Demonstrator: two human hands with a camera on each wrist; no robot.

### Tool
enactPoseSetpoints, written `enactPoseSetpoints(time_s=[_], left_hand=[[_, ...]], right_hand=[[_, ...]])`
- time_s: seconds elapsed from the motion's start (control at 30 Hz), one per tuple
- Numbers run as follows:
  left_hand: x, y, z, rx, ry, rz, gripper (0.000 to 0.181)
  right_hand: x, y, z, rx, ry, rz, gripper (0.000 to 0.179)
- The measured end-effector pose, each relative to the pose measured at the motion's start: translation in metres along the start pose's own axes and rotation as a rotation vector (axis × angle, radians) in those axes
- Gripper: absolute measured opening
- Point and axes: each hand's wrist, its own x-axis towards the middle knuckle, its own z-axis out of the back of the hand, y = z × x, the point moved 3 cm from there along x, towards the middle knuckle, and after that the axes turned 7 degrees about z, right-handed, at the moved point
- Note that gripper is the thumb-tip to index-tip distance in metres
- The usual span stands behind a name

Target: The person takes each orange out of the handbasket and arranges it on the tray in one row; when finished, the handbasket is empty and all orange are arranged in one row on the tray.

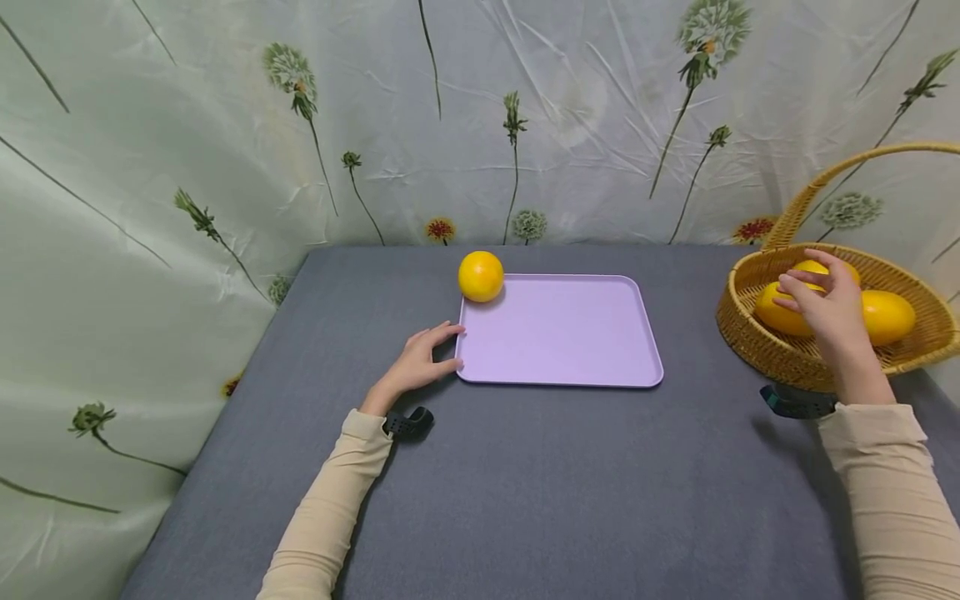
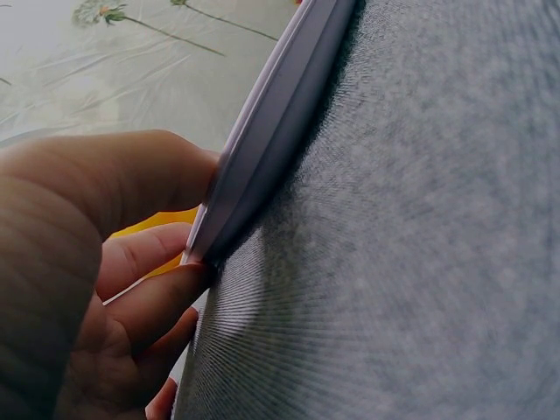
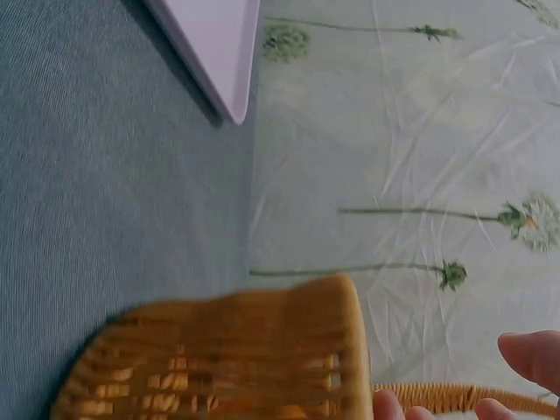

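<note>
A lilac tray [image 1: 558, 333] lies on the dark grey cloth. My left hand [image 1: 423, 362] rests at its left edge, thumb and fingers spread apart and touching the rim, also seen close up with the tray's side [image 2: 271, 131] in the left wrist view. A round yellow-orange fruit, like an orange [image 1: 481, 277], sits in the tray's far left corner. At the right, my right hand [image 1: 832, 308] hovers over a wicker basket [image 1: 765, 354], its fingers loosely bent above the yellow fruits [image 1: 887, 317] inside. The fingertips overlap the nearer left fruit [image 1: 772, 312] in the head view.
The basket's tall arched handle [image 1: 806, 196] rises behind the right hand. A pale curtain [image 1: 450, 125] printed with dandelions hangs along the table's back edge and left side. The grey tablecloth [image 1: 555, 483] stretches in front of the tray.
</note>
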Motion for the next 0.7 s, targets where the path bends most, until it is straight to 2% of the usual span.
enactPoseSetpoints(time_s=[0.1,0.33,0.4,0.53,0.7], left_hand=[[0.0,0.001,0.0,-0.003,0.003,0.004,0.056],[0.001,0.002,-0.001,0.006,0.007,0.008,0.056],[0.001,0.003,-0.002,0.004,0.009,0.011,0.057],[0.0,0.002,-0.002,0.002,0.016,0.016,0.057],[0.0,0.001,-0.001,-0.006,0.016,0.016,0.057]], right_hand=[[-0.001,-0.005,0.014,-0.021,-0.026,-0.024,0.068],[0.01,-0.039,0.055,-0.302,-0.056,-0.119,0.074],[0.011,-0.044,0.062,-0.315,-0.051,-0.132,0.076],[0.005,-0.038,0.062,-0.32,-0.024,-0.184,0.079],[-0.007,-0.023,0.052,-0.468,0.015,-0.252,0.08]])
